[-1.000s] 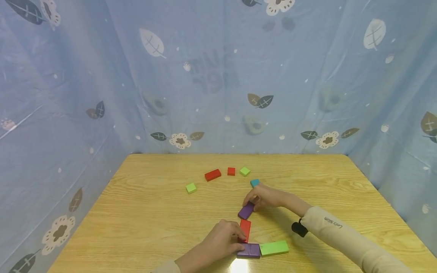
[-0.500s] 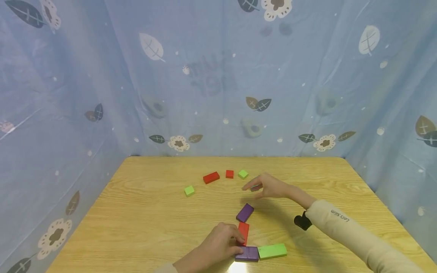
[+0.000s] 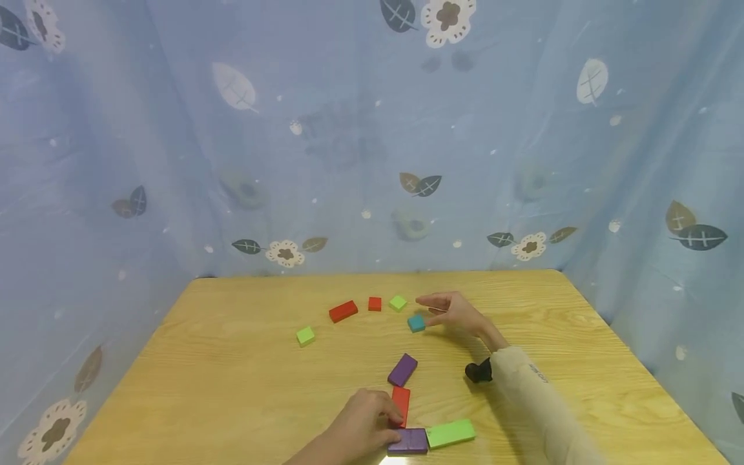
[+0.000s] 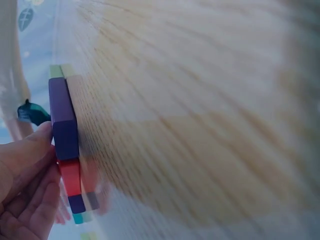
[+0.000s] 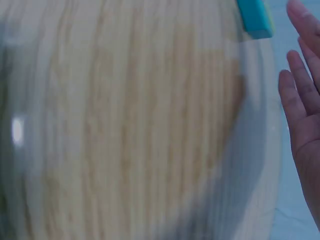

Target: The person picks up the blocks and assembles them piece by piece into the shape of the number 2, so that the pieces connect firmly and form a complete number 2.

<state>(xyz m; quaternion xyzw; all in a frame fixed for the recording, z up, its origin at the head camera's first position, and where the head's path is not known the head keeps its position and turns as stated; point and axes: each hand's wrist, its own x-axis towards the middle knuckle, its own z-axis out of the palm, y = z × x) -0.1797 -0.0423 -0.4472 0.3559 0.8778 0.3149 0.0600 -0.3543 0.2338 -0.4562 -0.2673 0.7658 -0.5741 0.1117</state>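
Note:
My left hand [image 3: 361,421] rests its thumb on the near purple block [image 3: 411,441] and its fingertips on the red block [image 3: 401,405]. In the left wrist view the thumb lies against the top of this purple block [image 4: 64,117]. A lime green oblong block [image 3: 451,433] adjoins the purple one on the right. Beyond the red block's far end lies a second purple block [image 3: 403,370], at a slant. My right hand [image 3: 459,312] has extended, parted fingers, its thumb at the right side of a small teal block [image 3: 416,323]. In the right wrist view these fingers stand apart from the teal block [image 5: 256,20].
Toward the back of the wooden table [image 3: 232,387] lie a red oblong block [image 3: 343,311], a small red block [image 3: 374,303] and a small lime block [image 3: 398,303]. Another lime block [image 3: 305,336] sits farther left. A blue patterned curtain [image 3: 349,142] surrounds the table's back and sides.
My right hand has let go of the far purple block and moved away from me to the teal block, its fingers spreading. The left hand stays on the same blocks. The head view has shifted slightly.

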